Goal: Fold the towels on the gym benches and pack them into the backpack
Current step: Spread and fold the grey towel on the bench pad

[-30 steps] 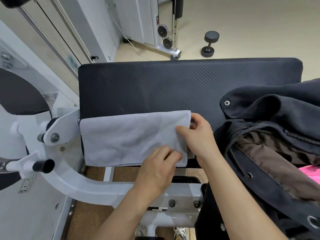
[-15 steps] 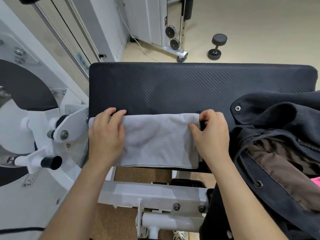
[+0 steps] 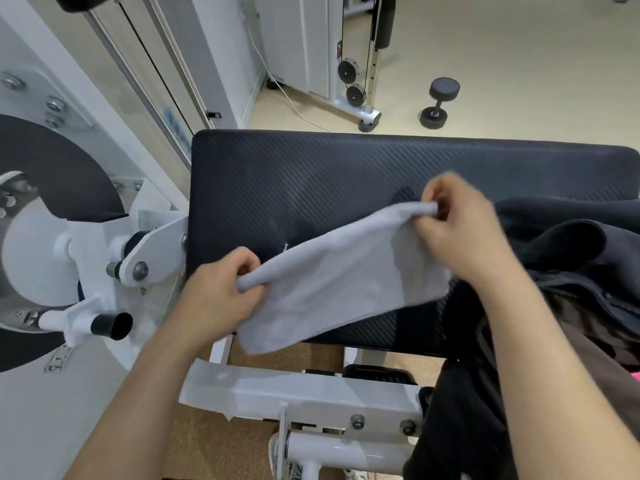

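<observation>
My left hand (image 3: 221, 292) pinches one bunched top corner of the grey towel (image 3: 339, 275) and my right hand (image 3: 460, 230) pinches the other, fingers closed on soft, matte cloth rolled into a thick hem. The folded towel hangs slack as a slanted band, lifted above the near edge of the bench pad (image 3: 311, 174), a black rectangular cushion with fine diagonal ribbing. A dark fabric backpack (image 3: 568, 258) with brown lining lies open over the pad's right end.

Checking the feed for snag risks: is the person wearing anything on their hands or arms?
Nothing visible. Left hand and right hand are bare: no gloves, rings, watch or wristbands show. Both forearms are uncovered to the frame edge, no sleeves in view. The right hand is motion-blurred.
</observation>
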Demonstrator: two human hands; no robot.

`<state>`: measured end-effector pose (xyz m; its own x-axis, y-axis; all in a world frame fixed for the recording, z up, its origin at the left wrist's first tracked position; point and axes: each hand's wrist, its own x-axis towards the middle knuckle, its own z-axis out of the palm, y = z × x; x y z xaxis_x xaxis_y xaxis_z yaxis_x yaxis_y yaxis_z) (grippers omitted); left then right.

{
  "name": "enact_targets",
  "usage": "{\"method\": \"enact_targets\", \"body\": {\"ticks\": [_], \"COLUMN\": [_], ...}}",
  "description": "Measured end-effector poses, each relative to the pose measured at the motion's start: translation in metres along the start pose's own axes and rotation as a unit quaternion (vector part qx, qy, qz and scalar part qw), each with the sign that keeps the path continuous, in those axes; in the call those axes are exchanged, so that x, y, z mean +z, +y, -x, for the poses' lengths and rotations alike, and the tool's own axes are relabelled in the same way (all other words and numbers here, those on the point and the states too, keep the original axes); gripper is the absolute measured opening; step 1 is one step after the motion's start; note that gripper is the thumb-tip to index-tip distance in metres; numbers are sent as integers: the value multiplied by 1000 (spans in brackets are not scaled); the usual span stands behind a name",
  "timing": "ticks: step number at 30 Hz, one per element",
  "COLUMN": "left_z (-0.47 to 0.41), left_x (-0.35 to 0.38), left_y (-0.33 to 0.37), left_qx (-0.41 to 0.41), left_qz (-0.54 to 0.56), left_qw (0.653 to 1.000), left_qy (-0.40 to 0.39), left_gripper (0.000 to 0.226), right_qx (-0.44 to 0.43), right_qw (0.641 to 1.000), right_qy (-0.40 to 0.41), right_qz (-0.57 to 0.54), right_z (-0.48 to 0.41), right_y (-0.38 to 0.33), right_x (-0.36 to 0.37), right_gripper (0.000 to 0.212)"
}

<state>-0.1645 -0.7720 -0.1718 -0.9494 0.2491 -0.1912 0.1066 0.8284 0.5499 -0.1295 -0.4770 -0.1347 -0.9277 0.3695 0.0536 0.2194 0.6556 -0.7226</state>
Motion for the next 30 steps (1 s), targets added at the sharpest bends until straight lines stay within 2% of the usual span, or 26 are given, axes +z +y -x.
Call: {"method": "enact_targets", "body": {"ticks": [2, 5, 8, 10, 12, 14, 17, 19, 21, 25, 27, 30], "left_z": [15, 30, 40, 45, 49, 54, 56, 56, 56, 59, 61, 67], "left_x": [13, 45, 76, 86, 91, 97, 103, 102, 96, 88, 88, 90], "left_y": [13, 26, 27, 23, 16, 7, -6, -14, -23, -34, -33, -25], "left_qx": [-14, -85, -152, -161, -145, -108, -44, -12, -21, -49, -51, -29], "left_qz": [135, 343, 407, 430, 459, 454, 340, 283, 300, 358, 369, 332], "left_qw": [991, 935, 899, 885, 873, 881, 937, 958, 954, 920, 914, 936], "left_qy": [1, 28, 60, 75, 81, 83, 73, 48, -12, -153, -162, -113], "left_gripper": [20, 30, 41, 45, 42, 35, 23, 26, 35, 72, 82, 80], "right_qx": [-38, -163, -247, -274, -298, -294, -301, -306, -305, -283, -257, -256], "right_qw": [996, 975, 961, 944, 925, 910, 895, 890, 890, 901, 916, 922], "right_qy": [82, 149, 60, 8, -9, -39, -33, -25, -23, -44, -54, -68], "right_qz": [3, 16, 111, 185, 237, 288, 329, 336, 339, 325, 303, 282], "right_z": [-25, -62, -64, -37, -8, 7, 4, 3, 3, 5, 15, 60], "right_y": [-30, -79, -88, -66, -34, -5, 10, 11, 14, 1, -11, -15], "right_x": [-11, 8, 55, 84, 103, 117, 127, 130, 131, 125, 113, 94], "right_gripper": [18, 34, 50, 48, 50, 53, 56, 58, 59, 53, 51, 66]}}
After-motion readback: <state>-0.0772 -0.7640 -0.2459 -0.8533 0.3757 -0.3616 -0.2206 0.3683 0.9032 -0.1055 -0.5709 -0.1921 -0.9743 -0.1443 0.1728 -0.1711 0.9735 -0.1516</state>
